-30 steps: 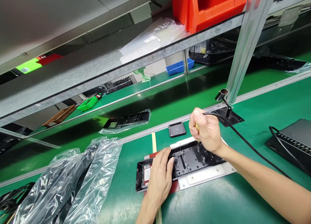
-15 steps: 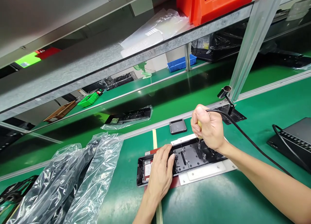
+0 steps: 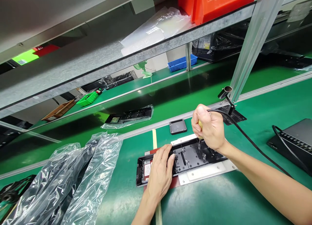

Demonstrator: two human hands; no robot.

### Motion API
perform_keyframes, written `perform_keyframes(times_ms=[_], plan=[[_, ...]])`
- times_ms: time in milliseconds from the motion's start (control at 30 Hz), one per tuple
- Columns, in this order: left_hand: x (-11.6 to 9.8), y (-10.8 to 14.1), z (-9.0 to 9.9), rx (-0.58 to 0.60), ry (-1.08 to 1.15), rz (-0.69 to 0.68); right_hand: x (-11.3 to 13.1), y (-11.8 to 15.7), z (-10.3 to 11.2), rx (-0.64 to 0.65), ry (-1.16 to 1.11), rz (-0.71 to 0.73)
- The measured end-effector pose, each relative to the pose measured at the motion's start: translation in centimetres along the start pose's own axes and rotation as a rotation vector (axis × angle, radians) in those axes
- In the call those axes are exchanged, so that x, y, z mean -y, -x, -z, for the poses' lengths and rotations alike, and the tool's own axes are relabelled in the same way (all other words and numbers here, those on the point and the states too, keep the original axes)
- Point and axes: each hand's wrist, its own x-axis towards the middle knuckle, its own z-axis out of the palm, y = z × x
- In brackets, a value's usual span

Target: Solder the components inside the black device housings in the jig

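A long black plastic housing [image 3: 185, 157] lies open side up in a white fixture [image 3: 207, 171] on the green bench. My left hand [image 3: 161, 168] rests flat across its left part, fingers stretched out, partly covering a white label [image 3: 147, 169]. My right hand [image 3: 208, 127] is closed in a fist round the yellow handle of a corded soldering iron [image 3: 200, 125]. Its tip points down into the housing, among the small posts; the exact contact point is hidden. A black cord [image 3: 240, 129] leaves the top of the fist and runs right.
Behind the housing lies a small black tray-like cover [image 3: 177, 126]. A metal tube holder [image 3: 226, 92] stands by the upright post. Bagged black parts [image 3: 80, 176] cover the left side. At right sits a black box [image 3: 294, 143]. A shelf with a red bin [image 3: 219, 5] hangs above.
The view has shifted very slightly. Both hands, the soldering iron and the housing stay in the same places relative to one another.
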Motion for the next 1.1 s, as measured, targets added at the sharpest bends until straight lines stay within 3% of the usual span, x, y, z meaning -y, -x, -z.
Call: perform_keyframes(times_ms=[1100], plan=[[0.11,-0.05,-0.11,-0.011,-0.027,-0.034,0.12,0.08,0.04,0.019,-0.01,0.034]])
